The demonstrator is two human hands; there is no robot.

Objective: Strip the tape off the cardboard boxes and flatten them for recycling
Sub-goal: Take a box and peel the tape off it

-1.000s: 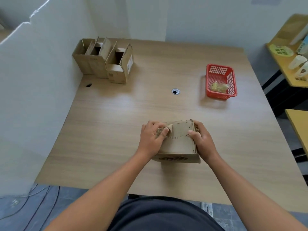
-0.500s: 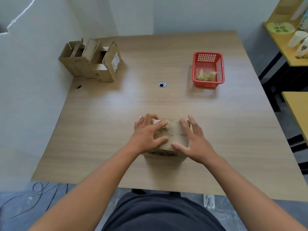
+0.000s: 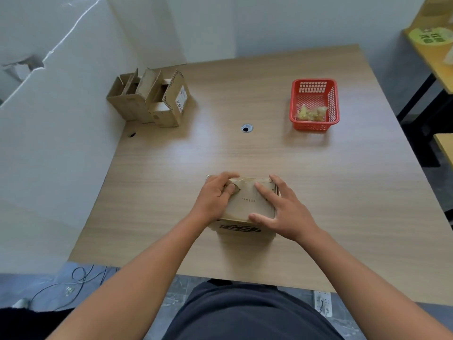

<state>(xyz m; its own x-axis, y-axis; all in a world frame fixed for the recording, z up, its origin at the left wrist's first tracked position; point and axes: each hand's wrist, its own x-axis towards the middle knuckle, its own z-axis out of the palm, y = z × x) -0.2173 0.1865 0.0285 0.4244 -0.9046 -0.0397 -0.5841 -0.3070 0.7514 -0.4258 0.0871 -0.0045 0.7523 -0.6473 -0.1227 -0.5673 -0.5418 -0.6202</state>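
Pinching tape [image 3: 241, 181] at box [image 3: 247, 207] top's far edge with left hand [image 3: 217, 197]; pressing same top flat with right hand [image 3: 282, 212], fingers spread. Parked near table [image 3: 269, 153] front edge (centre). Beyond: open boxes [image 3: 149, 101] far-left, basket [image 3: 315, 104] far-right.

Hands: 2, namely left hand [image 3: 215, 197] and right hand [image 3: 282, 209], both on one box.
Closed box [image 3: 247, 207]: 1, under the hands.
Opened boxes [image 3: 157, 101]: one group at far left; at least 2, exact count hidden by overlapping flaps.
Cardboard boxes, total: at least 3.
Red basket [image 3: 315, 123]: 1.
Yellowish clump [image 3: 311, 113] in basket: 1; separate pieces not countable.
Tabletop [image 3: 318, 192]: 1.
Holes in tabletop: 2, namely round grommet [image 3: 246, 128] and small dark hole [image 3: 132, 134] near left edge.
Yellow side tables: 2, partly in frame at right, upper [image 3: 431, 45] and lower [image 3: 446, 146].
Power strip [image 3: 323, 304] on floor: 1.
Floor cables [image 3: 81, 278]: one loose tangle; count not legible.
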